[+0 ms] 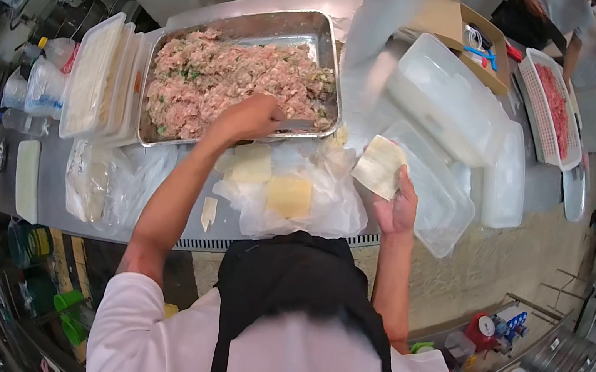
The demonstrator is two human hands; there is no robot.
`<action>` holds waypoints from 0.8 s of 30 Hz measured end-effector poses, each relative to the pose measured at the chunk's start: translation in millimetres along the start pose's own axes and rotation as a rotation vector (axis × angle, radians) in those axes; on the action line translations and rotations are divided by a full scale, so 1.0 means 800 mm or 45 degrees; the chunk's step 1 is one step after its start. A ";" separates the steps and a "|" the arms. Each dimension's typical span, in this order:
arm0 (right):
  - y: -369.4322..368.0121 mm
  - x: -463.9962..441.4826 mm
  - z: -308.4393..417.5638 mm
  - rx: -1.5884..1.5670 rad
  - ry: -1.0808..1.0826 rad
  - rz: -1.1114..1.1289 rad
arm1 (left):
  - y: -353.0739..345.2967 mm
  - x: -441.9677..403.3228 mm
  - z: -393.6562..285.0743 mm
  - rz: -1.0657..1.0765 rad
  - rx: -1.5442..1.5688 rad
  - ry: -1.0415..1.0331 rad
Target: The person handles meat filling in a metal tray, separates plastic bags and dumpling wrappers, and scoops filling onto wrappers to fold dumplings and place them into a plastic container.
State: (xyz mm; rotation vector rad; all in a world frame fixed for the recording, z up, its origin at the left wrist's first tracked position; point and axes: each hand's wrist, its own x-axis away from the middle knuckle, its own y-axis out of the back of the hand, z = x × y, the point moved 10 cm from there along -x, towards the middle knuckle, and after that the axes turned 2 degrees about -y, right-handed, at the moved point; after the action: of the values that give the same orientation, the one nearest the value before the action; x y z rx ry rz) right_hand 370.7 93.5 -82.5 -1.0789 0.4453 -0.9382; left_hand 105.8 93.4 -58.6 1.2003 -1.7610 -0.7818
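My left hand [246,122] is closed around a flat metal spatula [296,124], its blade at the near right side of the minced meat [229,82]. The pinkish mince, flecked with green, lies in a deep steel tray [341,88]. In my right hand [398,206] is a square, pale wonton wrapper [380,166], held between thumb and fingers and apart from the tray. More wrappers [288,197] rest on crumpled clear plastic [332,191] in front of me. A narrow wrapper scrap [209,213] lies to their left on the metal table.
Stacked lidded plastic boxes [93,79] stand left of the tray. Translucent plastic tubs [445,92] fill the right side, one blurred by motion. Farther right are a white basket of red meat [552,109] and a cardboard box [483,52]. Another person [566,22] stands at the far right.
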 end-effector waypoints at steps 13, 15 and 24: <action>-0.054 -0.068 -0.076 -0.405 -0.143 0.011 | -0.019 0.093 -0.066 -0.668 0.513 -0.260; -0.033 -0.069 -0.076 -0.295 -0.112 -0.251 | -0.015 0.111 -0.074 -0.715 0.205 -0.143; 0.017 -0.055 -0.052 -0.218 0.067 -0.552 | 0.000 0.108 -0.073 -0.576 0.238 -0.126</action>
State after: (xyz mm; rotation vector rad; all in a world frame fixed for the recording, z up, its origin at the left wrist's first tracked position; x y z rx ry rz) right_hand 322.4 108.8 -118.1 -1.3390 0.3441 -1.3309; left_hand 141.9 10.6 -7.0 1.7489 -1.6892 -0.9629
